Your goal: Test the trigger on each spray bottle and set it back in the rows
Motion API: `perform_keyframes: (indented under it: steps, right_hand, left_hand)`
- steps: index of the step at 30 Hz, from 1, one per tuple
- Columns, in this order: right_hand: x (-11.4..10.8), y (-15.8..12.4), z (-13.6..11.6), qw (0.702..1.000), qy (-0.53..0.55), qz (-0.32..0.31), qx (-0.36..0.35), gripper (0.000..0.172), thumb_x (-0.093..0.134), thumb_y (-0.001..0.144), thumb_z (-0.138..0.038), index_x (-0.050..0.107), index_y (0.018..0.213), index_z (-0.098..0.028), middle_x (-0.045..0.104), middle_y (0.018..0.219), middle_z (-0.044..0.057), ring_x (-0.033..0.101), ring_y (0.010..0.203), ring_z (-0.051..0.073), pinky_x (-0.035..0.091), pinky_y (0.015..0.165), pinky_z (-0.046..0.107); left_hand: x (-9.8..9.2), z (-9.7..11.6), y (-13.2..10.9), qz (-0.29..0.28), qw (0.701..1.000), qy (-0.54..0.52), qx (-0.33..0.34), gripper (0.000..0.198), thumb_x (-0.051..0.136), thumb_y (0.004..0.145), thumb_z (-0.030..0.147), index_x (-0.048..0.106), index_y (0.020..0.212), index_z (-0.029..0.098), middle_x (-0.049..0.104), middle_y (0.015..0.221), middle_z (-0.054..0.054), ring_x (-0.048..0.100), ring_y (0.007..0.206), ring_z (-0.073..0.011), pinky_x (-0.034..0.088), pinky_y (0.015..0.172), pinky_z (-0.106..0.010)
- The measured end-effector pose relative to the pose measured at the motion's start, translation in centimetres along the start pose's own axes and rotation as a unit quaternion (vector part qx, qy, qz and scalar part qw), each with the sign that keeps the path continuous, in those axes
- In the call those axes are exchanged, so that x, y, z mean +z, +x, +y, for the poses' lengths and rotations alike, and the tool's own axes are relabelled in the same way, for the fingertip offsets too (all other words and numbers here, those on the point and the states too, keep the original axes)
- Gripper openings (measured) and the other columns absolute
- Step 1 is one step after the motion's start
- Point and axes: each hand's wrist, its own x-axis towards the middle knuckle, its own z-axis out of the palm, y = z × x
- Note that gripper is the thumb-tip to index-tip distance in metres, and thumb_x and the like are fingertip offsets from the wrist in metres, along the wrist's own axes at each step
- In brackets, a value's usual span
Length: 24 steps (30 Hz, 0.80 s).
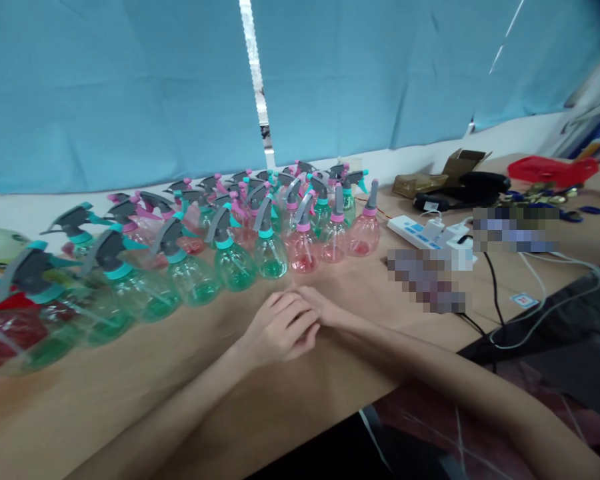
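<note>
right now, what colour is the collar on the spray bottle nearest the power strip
The collar on that spray bottle is pink, shown in the head view.

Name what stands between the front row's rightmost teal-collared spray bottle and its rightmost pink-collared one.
Two pink-collared bottles stand between the teal-collared bottle and the rightmost pink bottle, as the head view shows.

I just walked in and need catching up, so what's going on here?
A person has both hands together over the brown table, the left hand laid over the right hand. Neither is on a spray bottle; anything between the palms is hidden. Just beyond them, rows of green and pink spray bottles stand with trigger heads on. A white power strip lies to the right.
</note>
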Motion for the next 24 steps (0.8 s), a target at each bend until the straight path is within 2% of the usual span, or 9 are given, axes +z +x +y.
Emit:
perform_keyframes:
  steps: [1,3,5,8,10,12,15,18,24]
  right_hand:
    - [-1.0,-0.6,0.2,1.000,-0.008,0.012,-0.001,0.032,0.056,0.091,-0.033,0.055,0.118,-0.017,0.057,0.119,0.008,0.060,0.099,0.022,0.052,0.082,0.042]
    - [-3.2,-1.9,0.5,0.997,-0.023,0.067,0.007,0.017,0.057,0.088,-0.028,0.065,0.091,-0.013,0.067,0.087,0.005,0.063,0.080,0.020,0.052,0.072,0.034]
    - [-5.5,-2.9,0.7,0.990,-0.039,0.134,0.013,0.017,0.056,0.087,-0.028,0.064,0.082,-0.014,0.066,0.072,0.002,0.062,0.068,0.017,0.050,0.066,0.030]
    - [-8.9,-3.9,1.1,0.963,-0.077,0.257,0.015,0.023,0.055,0.086,-0.039,0.062,0.087,-0.017,0.068,0.084,0.005,0.063,0.074,0.018,0.049,0.071,0.031]
    - [-10.7,-3.9,1.6,0.939,-0.111,0.325,0.012,0.028,0.057,0.083,-0.043,0.060,0.093,-0.017,0.067,0.095,0.009,0.063,0.079,0.020,0.048,0.076,0.035]
    - [-12.0,-3.4,2.2,0.920,-0.141,0.366,0.003,0.034,0.060,0.081,-0.043,0.059,0.102,-0.016,0.064,0.106,0.012,0.062,0.087,0.023,0.046,0.083,0.040]
    - [-13.0,-2.0,2.6,0.904,-0.171,0.392,-0.012,0.045,0.063,0.078,-0.043,0.055,0.113,-0.015,0.059,0.118,0.016,0.058,0.101,0.028,0.041,0.092,0.045]
    - [-13.1,-0.5,2.4,0.894,-0.200,0.400,-0.026,0.052,0.063,0.079,-0.043,0.052,0.120,-0.014,0.058,0.121,0.017,0.053,0.113,0.029,0.038,0.097,0.045]
    - [-13.2,1.4,1.7,0.894,-0.211,0.396,0.013,0.065,0.065,0.077,-0.048,0.047,0.127,-0.012,0.056,0.128,0.019,0.050,0.120,0.031,0.040,0.095,0.043]
  left_hand:
    - [0.1,-0.4,0.4,0.005,1.000,-0.005,-0.014,0.013,0.058,0.078,0.011,0.062,0.089,0.013,0.068,0.080,-0.007,0.059,0.076,-0.0196,0.047,0.066,-0.032]
    - [0.7,-0.9,1.1,0.010,0.997,-0.036,-0.063,0.015,0.056,0.079,0.010,0.061,0.092,0.014,0.067,0.084,-0.007,0.059,0.079,-0.0201,0.047,0.069,-0.034]
    - [1.8,-1.0,1.9,0.005,0.986,-0.094,-0.139,0.015,0.054,0.082,0.011,0.060,0.095,0.016,0.066,0.088,-0.007,0.058,0.084,-0.0200,0.047,0.076,-0.036]
    - [3.7,-1.0,2.8,-0.006,0.960,-0.161,-0.230,0.015,0.049,0.086,0.014,0.059,0.097,0.016,0.063,0.094,-0.007,0.058,0.091,-0.0195,0.048,0.084,-0.038]
    - [4.9,-1.0,3.2,-0.013,0.950,-0.177,-0.255,0.015,0.048,0.088,0.015,0.058,0.098,0.017,0.062,0.095,-0.006,0.059,0.090,-0.0183,0.050,0.082,-0.037]
    - [5.8,-1.2,3.4,-0.021,0.938,-0.197,-0.284,0.014,0.048,0.088,0.015,0.056,0.099,0.017,0.062,0.095,-0.005,0.061,0.083,-0.0158,0.052,0.077,-0.033]
    - [6.7,-1.6,3.6,-0.022,0.917,-0.220,-0.333,0.016,0.048,0.088,0.014,0.054,0.102,0.018,0.063,0.096,-0.004,0.063,0.077,-0.0134,0.054,0.069,-0.028]
    - [7.0,-2.1,3.7,-0.020,0.896,-0.232,-0.379,0.018,0.048,0.087,0.014,0.053,0.104,0.017,0.064,0.095,-0.005,0.064,0.078,-0.0139,0.054,0.068,-0.028]
    - [7.3,-2.9,3.7,-0.041,0.868,-0.242,-0.432,0.019,0.048,0.087,0.016,0.053,0.105,0.016,0.064,0.094,-0.006,0.064,0.082,-0.0151,0.054,0.071,-0.029]
